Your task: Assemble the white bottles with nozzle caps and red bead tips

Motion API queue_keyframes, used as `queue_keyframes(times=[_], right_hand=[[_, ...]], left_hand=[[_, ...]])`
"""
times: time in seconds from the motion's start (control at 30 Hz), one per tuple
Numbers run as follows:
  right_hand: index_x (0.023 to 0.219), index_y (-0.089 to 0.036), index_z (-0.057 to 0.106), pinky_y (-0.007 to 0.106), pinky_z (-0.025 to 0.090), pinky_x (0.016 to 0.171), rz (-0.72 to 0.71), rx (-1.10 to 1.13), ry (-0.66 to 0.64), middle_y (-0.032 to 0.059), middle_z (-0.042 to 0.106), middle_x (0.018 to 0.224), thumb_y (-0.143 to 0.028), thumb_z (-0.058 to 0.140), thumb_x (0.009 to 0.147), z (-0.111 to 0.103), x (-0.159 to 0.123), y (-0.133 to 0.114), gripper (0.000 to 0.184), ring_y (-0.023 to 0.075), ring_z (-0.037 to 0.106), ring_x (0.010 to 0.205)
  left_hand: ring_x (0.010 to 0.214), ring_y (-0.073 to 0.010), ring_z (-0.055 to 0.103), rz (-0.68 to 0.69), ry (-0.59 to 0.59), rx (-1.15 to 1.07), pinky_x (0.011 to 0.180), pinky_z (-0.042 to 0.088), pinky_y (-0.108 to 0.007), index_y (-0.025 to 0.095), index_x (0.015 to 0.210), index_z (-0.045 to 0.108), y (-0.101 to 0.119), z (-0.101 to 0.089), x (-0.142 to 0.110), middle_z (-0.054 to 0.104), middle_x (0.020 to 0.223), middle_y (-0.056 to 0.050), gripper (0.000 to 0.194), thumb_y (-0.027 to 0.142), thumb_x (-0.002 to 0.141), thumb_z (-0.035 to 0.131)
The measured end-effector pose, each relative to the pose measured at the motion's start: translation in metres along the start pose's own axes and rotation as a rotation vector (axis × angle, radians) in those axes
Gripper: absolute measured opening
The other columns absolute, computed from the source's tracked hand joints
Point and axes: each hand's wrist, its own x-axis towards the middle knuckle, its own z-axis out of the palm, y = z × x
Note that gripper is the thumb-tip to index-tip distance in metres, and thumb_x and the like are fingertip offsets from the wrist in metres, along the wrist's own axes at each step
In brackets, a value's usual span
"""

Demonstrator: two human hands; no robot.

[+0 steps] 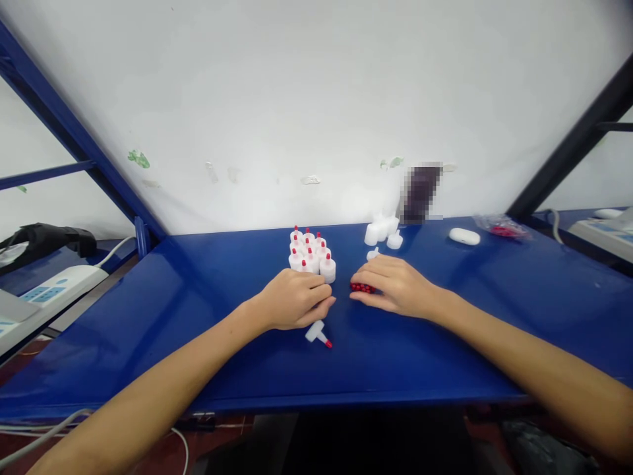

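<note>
The small red tips lie bunched on the blue table at the mouth of your right hand, to the left of its palm; that hand is the nearer one. Its thumb and forefinger stand parted around the bunch, cupped rather than pinching. Your left hand is loosely curled across the gap; you cannot tell whether it pinches anything, its inner fingers being turned away. One loose red-tipped nozzle lies on its side just below those fingers, long axis slanting, red end toward you and rightward. Beyond your left hand stand the red-tipped white caps, upright and close-packed (the nearest partly masked by your knuckles). Plain white nozzles sit past your right hand, one half hidden behind its fingers. Farther right rest a white case and a clear bag with red contents, indistinct.
</note>
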Motion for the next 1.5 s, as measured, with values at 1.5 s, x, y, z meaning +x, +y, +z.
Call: queue_keyframes(times=[1.5], right_hand=[[0.114, -0.022, 0.059, 0.028, 0.036, 0.059, 0.796, 0.031, -0.345, 0.0015, 0.067, 0.074, -0.042, 0.047, 0.093, 0.008, -0.031, 0.065, 0.032, 0.0187, 0.061, 0.066]], left_hand=[[0.078, -0.0143, 0.068, 0.133, 0.160, 0.045, 0.066, 0.052, -0.027, 0.020, 0.118, 0.059, -0.016, 0.012, -0.011, 0.073, 0.111, -0.006, 0.031, 0.010, 0.092, 0.046]])
